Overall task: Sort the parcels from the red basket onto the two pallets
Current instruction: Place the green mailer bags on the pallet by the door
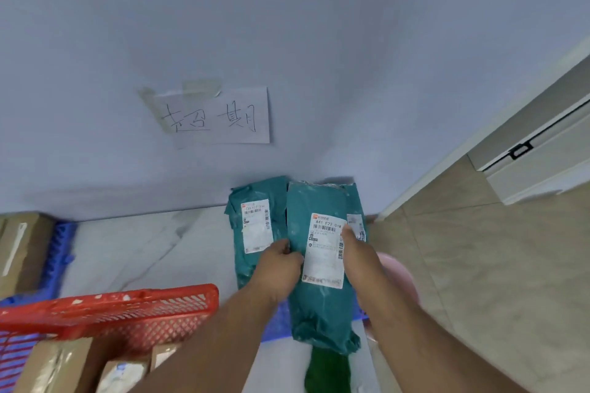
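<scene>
I hold a teal plastic parcel [319, 306] with a white shipping label between both hands, low over a blue pallet [281, 322]. My left hand [277, 268] grips its left edge. My right hand [357, 255] grips the right edge, thumb on the label. A second teal parcel [252, 226] with a label lies just to the left, against the wall. A third labelled parcel [357, 223] peeks out behind the held one. The red basket [127, 313] stands at lower left with brown boxes [60, 364] inside.
A paper sign [217, 115] with handwriting is taped to the wall above the parcels. Another blue pallet [60, 255] with a brown box [22, 249] sits at far left. A white cabinet [539, 150] stands at right on tan tiles. Something pink [399, 274] shows behind my right forearm.
</scene>
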{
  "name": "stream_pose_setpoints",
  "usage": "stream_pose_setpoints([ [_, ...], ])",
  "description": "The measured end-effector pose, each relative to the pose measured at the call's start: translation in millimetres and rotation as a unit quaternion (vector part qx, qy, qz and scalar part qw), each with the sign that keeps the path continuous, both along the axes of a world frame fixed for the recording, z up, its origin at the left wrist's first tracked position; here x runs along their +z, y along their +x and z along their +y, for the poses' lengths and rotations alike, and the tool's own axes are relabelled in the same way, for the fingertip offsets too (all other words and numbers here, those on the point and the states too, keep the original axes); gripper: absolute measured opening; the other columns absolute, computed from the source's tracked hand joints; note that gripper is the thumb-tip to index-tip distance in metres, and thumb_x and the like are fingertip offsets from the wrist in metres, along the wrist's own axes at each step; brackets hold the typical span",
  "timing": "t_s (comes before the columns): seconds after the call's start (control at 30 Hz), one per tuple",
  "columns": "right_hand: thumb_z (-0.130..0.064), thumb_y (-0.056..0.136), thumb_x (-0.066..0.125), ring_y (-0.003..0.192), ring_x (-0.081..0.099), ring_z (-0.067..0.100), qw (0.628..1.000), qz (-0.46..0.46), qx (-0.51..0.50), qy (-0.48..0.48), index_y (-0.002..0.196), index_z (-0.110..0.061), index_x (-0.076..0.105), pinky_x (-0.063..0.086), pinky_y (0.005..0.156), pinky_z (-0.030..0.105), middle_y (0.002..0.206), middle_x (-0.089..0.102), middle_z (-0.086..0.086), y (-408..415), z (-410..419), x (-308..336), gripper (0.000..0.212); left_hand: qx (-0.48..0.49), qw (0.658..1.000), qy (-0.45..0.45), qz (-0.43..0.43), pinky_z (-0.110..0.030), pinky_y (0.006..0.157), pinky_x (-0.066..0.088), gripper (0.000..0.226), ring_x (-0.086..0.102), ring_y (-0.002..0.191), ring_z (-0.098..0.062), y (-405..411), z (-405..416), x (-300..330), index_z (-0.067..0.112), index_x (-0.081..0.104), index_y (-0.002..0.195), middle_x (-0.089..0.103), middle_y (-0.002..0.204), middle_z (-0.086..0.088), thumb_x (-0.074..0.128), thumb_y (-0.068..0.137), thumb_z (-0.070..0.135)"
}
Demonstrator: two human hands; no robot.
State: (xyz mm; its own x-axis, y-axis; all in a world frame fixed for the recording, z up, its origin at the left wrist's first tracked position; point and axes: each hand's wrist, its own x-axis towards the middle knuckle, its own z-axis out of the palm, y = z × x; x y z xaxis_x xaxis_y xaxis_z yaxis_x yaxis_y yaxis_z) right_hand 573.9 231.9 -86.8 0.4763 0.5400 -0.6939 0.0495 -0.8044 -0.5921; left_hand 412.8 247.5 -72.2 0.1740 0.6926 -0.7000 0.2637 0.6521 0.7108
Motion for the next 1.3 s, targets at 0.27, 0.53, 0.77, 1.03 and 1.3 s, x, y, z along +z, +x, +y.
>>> stream_pose_setpoints([
  [0.27,-0.067,0.104,0.031,0.091,0.077,0.032,0.999,0.032,0.015,-0.004,0.095,-0.018,0.074,0.065,0.089,0.051,0.103,0.079,0.011,44,61,-72,0.066,0.028,0.998,-0.010,0.056,-0.048,0.094,0.060,0.028,0.071,0.102,-0.032,53,46,-67,0.012,0.067,0.117,0.075,0.111,-0.008,0.053,0.094,0.007],
  [0.53,-0.061,0.107,0.024,0.099,0.075,0.039,0.997,0.040,0.059,0.000,0.104,-0.013,0.074,0.060,0.098,0.056,0.107,0.078,0.018,49,99,-124,0.069,0.035,0.995,-0.005,0.091,-0.026,0.056,0.049,0.028,0.067,0.084,-0.025,70,75,-105,0.010,0.065,0.117,0.071,0.111,-0.011,0.050,0.094,0.009],
  [0.77,-0.062,0.105,0.037,0.128,0.062,0.038,0.995,0.069,0.075,0.001,0.143,-0.013,0.059,0.049,0.111,0.047,0.141,0.065,0.016,55,97,-149,0.066,0.016,0.995,-0.038,0.094,-0.015,0.040,0.038,0.057,0.056,0.066,-0.013,72,67,-113,0.019,0.042,0.154,0.067,0.126,-0.011,0.047,0.098,0.011],
  [1.03,-0.058,0.104,0.031,0.081,0.071,0.017,0.997,0.056,0.047,0.021,0.084,-0.022,0.070,0.051,0.071,0.033,0.073,0.078,-0.008,64,78,-117,0.057,0.026,0.996,-0.039,0.075,-0.014,0.035,0.035,0.057,0.044,0.040,-0.001,55,38,-93,0.019,0.043,0.157,0.072,0.115,-0.003,0.047,0.101,0.008],
  [1.3,-0.049,0.109,0.046,0.121,0.064,0.015,0.980,0.174,-0.028,0.095,0.124,-0.026,0.063,0.045,0.104,0.037,0.133,0.063,-0.006,52,31,-29,0.032,0.072,0.994,0.002,0.087,-0.001,0.040,0.038,0.061,0.053,0.071,0.002,0,-4,-27,0.022,0.040,0.160,0.061,0.126,0.010,0.052,0.101,0.014],
])
